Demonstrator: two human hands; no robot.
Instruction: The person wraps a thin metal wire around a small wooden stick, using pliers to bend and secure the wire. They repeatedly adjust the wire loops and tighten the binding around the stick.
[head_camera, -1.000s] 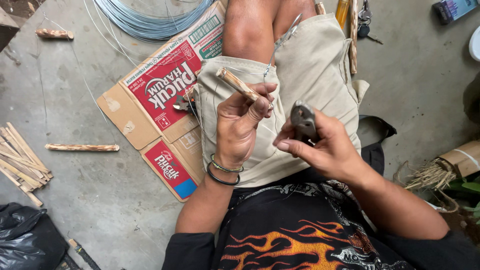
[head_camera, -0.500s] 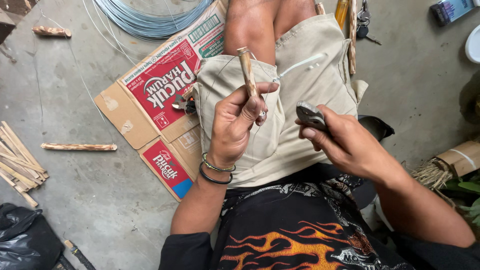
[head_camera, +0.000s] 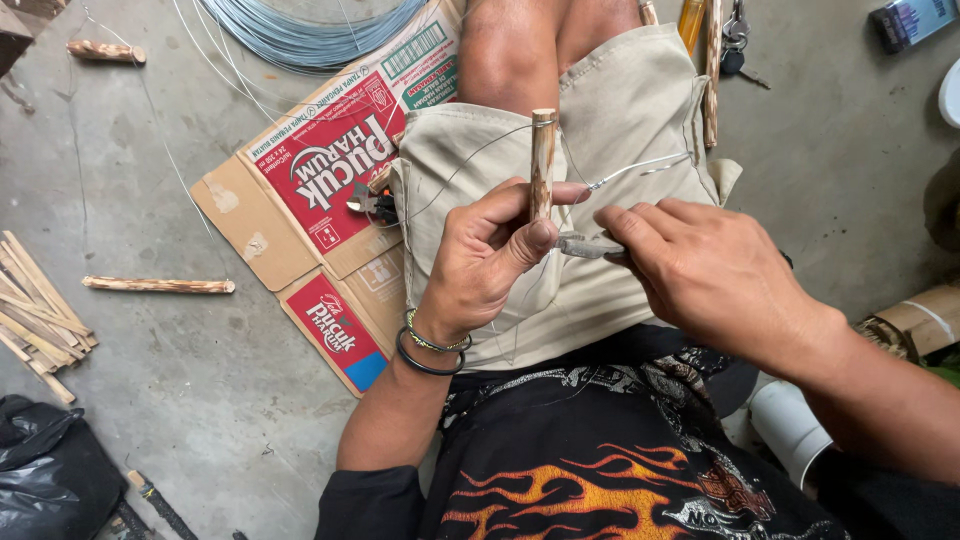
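Khaki shorts; red-and-tan flattened box; orange-flamed black shirt.

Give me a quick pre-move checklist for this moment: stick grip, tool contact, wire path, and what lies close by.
1. Left hand grips the wooden stick upright: ok.
2. Right hand holds the metal tool with its tip beside the stick: ok.
3. Tool jaws closed on anything: cannot tell, fingers hide them.
4. Thin wire runs across the lap near the stick: ok; whether it is fastened to the stick: cannot tell.
5. Pliers lie on the flattened cardboard box, apart from both hands: ok.
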